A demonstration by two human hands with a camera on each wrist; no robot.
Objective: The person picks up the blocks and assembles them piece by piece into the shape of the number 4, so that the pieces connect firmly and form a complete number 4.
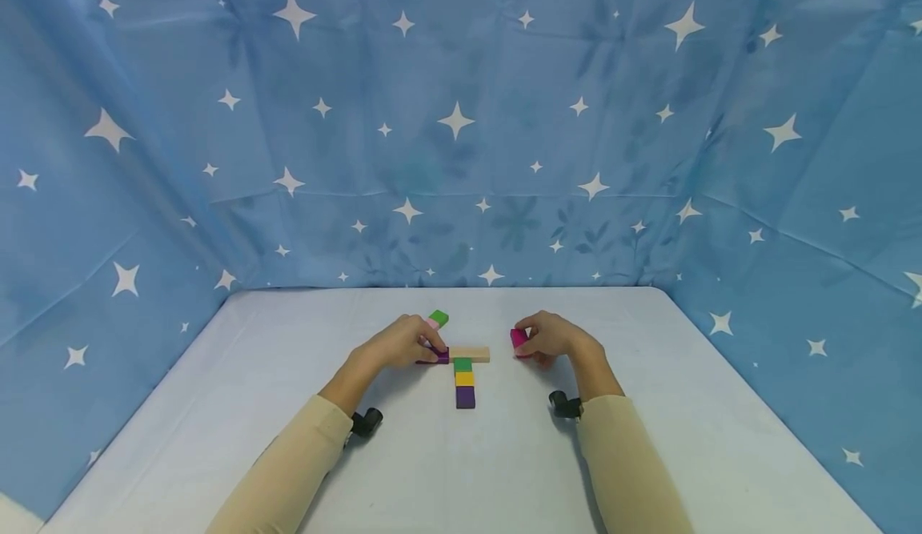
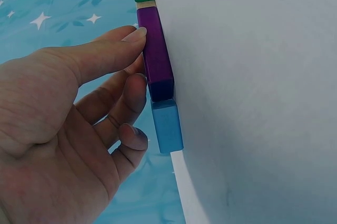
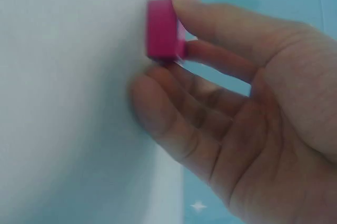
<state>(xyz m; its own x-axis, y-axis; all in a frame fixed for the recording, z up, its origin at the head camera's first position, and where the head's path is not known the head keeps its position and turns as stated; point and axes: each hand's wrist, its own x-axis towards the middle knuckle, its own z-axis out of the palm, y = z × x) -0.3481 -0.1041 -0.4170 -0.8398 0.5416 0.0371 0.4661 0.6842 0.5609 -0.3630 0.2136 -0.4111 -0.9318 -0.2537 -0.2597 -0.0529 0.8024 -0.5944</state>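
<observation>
My left hand [image 1: 398, 342] is at the left end of a row of wooden blocks, its thumb and finger pinching a long purple block [image 2: 159, 58]. Beyond that block's near end in the left wrist view sits a light blue block [image 2: 167, 126]. The purple block meets a plain wood block [image 1: 471, 353] on its right. Below the plain one, a green block [image 1: 463, 364], a yellow block [image 1: 464, 379] and a dark purple block [image 1: 465, 397] form a column. My right hand [image 1: 555, 337] holds a magenta block [image 3: 161, 30] between thumb and fingers, to the row's right.
Behind the left hand's fingers lie another green block [image 1: 439, 318] and a pink block [image 1: 433, 323], partly hidden. Everything is on a white table [image 1: 648, 454]. A blue curtain [image 1: 461, 158] with white stars surrounds its back and sides.
</observation>
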